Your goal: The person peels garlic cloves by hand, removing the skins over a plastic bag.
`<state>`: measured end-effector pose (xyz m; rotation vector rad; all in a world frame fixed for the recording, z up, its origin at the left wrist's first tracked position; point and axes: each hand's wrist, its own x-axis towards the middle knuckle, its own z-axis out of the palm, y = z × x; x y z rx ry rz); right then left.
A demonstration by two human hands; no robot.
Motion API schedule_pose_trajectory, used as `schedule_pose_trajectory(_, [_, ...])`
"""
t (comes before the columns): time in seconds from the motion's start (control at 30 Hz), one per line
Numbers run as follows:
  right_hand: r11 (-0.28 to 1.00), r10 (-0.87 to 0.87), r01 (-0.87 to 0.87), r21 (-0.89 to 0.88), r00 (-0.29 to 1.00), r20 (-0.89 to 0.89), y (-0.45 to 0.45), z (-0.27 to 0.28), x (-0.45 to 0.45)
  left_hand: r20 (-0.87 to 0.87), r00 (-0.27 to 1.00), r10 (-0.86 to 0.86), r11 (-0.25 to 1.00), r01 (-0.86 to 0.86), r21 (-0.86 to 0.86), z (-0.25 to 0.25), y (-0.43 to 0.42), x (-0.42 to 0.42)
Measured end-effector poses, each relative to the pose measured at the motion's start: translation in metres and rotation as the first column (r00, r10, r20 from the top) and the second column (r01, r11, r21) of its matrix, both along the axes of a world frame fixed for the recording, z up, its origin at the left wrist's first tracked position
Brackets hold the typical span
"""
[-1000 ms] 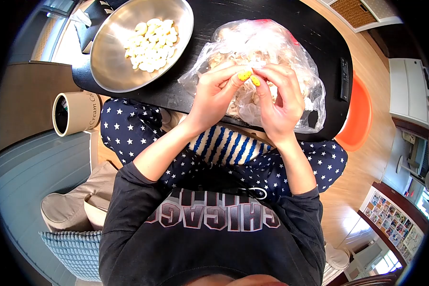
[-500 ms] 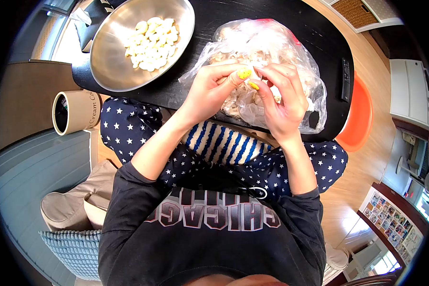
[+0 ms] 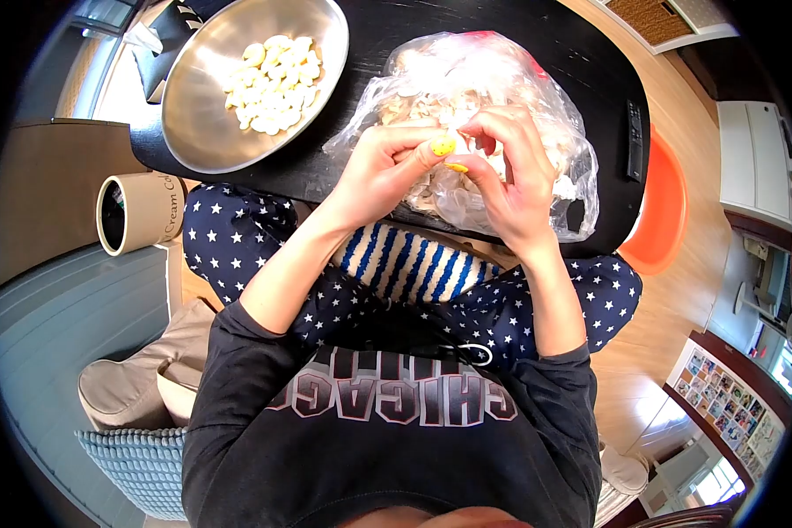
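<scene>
My left hand (image 3: 374,176) and my right hand (image 3: 521,180) meet over the clear plastic bag (image 3: 572,132). Both are closed in a pinch, thumbs with yellow nails close together. Between the fingertips is a small pale piece, apparently a garlic clove (image 3: 458,144), mostly covered by the fingers. Papery garlic skins (image 3: 422,110) fill the spread-out bag beneath. To the left, peeled garlic cloves (image 3: 275,84) lie in a wide metal bowl (image 3: 189,114).
The black table (image 3: 374,26) carries the bowl, the bag and a remote control (image 3: 634,141) at its right edge. An orange seat (image 3: 664,211) is beyond that edge. A beige bin (image 3: 154,209) stands at the left, and a striped cushion (image 3: 409,264) is on my lap.
The right index finger has curled and the right thumb has shifted slightly left, beneath the left thumb. Both hands stay pinched together over the bag. The whole view has moved slightly.
</scene>
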<state>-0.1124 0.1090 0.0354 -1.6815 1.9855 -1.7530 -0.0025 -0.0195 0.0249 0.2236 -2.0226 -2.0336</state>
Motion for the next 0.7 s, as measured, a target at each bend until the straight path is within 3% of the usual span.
schedule_pose_trajectory(0.2, [0.993,0.036,-0.044,0.105,0.996,0.079,0.005,0.000,-0.002,-0.075,0.997,0.012,0.998,-0.017,-0.065,-0.007,-0.002,0.000])
schedule_pose_trajectory(0.33, [0.998,0.060,-0.059,0.021,0.998,-0.028,0.004,-0.003,-0.003,-0.061,0.998,-0.034,0.995,0.029,-0.092,-0.002,-0.005,0.000])
schedule_pose_trajectory(0.4, [0.999,0.037,-0.039,-0.024,0.996,-0.082,0.004,0.001,-0.001,-0.029,1.000,0.001,1.000,-0.001,0.005,-0.001,0.000,0.000])
schedule_pose_trajectory(0.47, [0.987,-0.110,0.101,-0.122,0.992,-0.066,0.002,0.005,0.005,-0.005,0.999,0.034,0.998,-0.034,0.060,-0.001,0.006,0.000])
schedule_pose_trajectory(0.7, [0.971,-0.104,0.067,-0.229,0.983,-0.152,-0.003,-0.002,0.008,0.000,0.999,0.048,0.990,-0.048,0.133,-0.001,0.006,0.000])
